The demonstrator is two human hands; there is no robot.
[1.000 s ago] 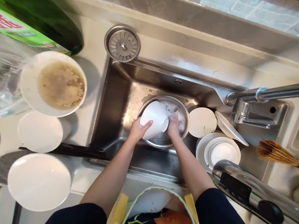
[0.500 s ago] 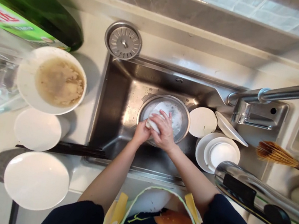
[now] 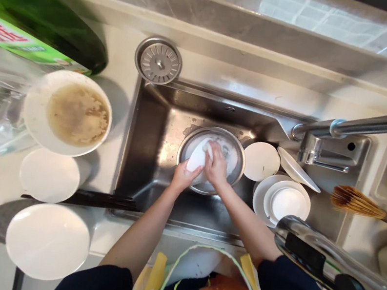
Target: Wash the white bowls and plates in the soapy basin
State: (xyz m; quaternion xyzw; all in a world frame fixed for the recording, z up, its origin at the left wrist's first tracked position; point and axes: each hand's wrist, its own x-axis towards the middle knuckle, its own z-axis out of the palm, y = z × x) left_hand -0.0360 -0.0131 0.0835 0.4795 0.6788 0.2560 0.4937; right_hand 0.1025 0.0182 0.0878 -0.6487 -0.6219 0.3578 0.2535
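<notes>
The left hand (image 3: pixel 184 176) and the right hand (image 3: pixel 216 165) are close together, both closed around a white cup (image 3: pixel 196 157). The left hand cups it from below, and the right hand's fingers (image 3: pixel 215 152) press on its upper side. The cup is tilted and sits between the hands, above a steel mixing bowl (image 3: pixel 215 132); whether it touches the bowl cannot be told. Soapy foam lines the bowl beneath the hands, which are over a steel sink (image 3: pixel 141 156).

Just right of the hands are a white saucer (image 3: pixel 261 162), an oval dish (image 3: pixel 297 169) and stacked plates (image 3: pixel 262 199). Farther right are a faucet (image 3: pixel 315 148) and a bristle brush (image 3: pixel 356 204). Left of the hands, past the sink wall, are a bowl with brown residue (image 3: pixel 38 109), two white plates (image 3: pixel 49 176) (image 3: pixel 47 241) and dark chopsticks (image 3: pixel 102 201). A drain strainer (image 3: pixel 158 60) lies ahead of the hands. A steel cylinder (image 3: pixel 318 260) crosses the view at lower right.
</notes>
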